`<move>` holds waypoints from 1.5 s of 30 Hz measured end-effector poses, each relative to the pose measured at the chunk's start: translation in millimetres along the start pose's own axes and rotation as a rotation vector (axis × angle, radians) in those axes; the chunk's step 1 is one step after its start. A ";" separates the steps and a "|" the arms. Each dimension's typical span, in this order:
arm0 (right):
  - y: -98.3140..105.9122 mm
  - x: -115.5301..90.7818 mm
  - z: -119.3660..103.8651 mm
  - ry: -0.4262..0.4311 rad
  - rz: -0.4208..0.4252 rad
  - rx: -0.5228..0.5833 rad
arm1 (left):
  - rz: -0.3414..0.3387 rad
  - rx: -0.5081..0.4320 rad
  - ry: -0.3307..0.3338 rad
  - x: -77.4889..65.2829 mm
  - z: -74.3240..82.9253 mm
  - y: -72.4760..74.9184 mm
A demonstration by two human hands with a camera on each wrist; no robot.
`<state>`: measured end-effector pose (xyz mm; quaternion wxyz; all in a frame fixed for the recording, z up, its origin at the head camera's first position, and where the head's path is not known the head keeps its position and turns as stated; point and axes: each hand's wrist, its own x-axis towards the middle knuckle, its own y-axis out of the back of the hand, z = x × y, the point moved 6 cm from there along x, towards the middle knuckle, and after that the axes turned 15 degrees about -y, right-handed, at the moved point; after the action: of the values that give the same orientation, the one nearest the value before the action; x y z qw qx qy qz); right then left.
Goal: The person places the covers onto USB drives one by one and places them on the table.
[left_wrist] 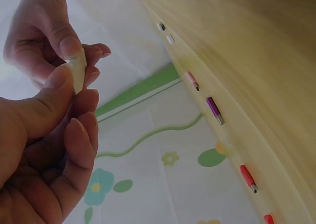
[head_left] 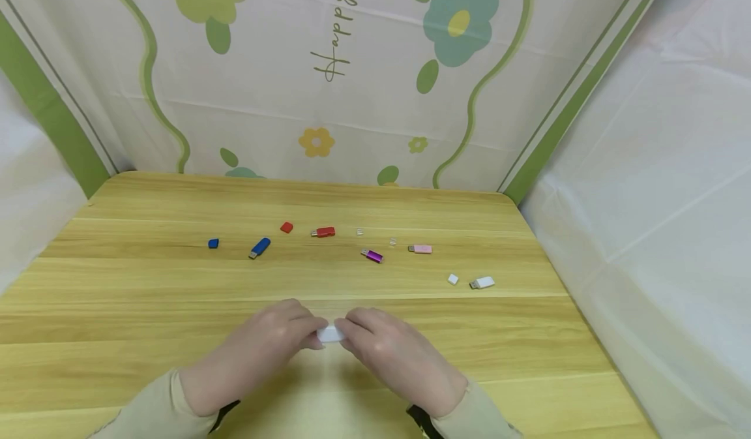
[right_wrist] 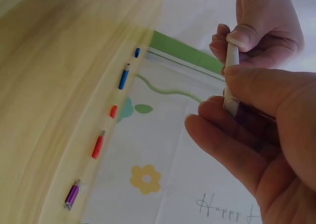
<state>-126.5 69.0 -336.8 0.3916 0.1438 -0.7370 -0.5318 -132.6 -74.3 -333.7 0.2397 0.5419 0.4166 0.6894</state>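
Observation:
Both hands hold one white USB stick [head_left: 331, 334] between them, above the near middle of the table. My left hand [head_left: 266, 338] pinches its left end between thumb and fingers. The opposite end is pinched by my right hand [head_left: 396, 351]. In the left wrist view the white stick [left_wrist: 78, 71] shows between the two thumbs; the fingers hide its ends. Ahead lie uncapped USB sticks: a blue one [head_left: 259, 248], a red one [head_left: 323, 232], a purple one [head_left: 372, 256], a pink one [head_left: 420, 249] and another white one [head_left: 482, 283].
Loose caps lie near the sticks: blue [head_left: 214, 244], red [head_left: 286, 227], white [head_left: 453, 279], and two clear caps, one clear cap [head_left: 360, 231] farther left than the other clear cap [head_left: 392, 241]. A flowered curtain [head_left: 264, 100] hangs behind the wooden table [head_left: 147, 282].

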 end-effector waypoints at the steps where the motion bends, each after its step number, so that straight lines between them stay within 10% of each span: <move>1: -2.1 1.6 0.8 0.000 -0.008 -0.009 | -0.016 -0.009 0.013 -0.9 -2.4 -1.6; 34: -97.9 94.3 65.1 -0.159 -0.408 0.015 | -0.312 -0.183 0.363 -22.4 -129.4 -55.9; 45: -114.2 119.7 79.3 -0.238 -0.481 0.015 | -0.350 -0.164 0.370 -24.9 -162.1 -61.2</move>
<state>-285.8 2.1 -398.5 0.1634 0.2542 -0.7263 -0.6174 -286.1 -111.8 -409.1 0.3181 0.3054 0.4836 0.7561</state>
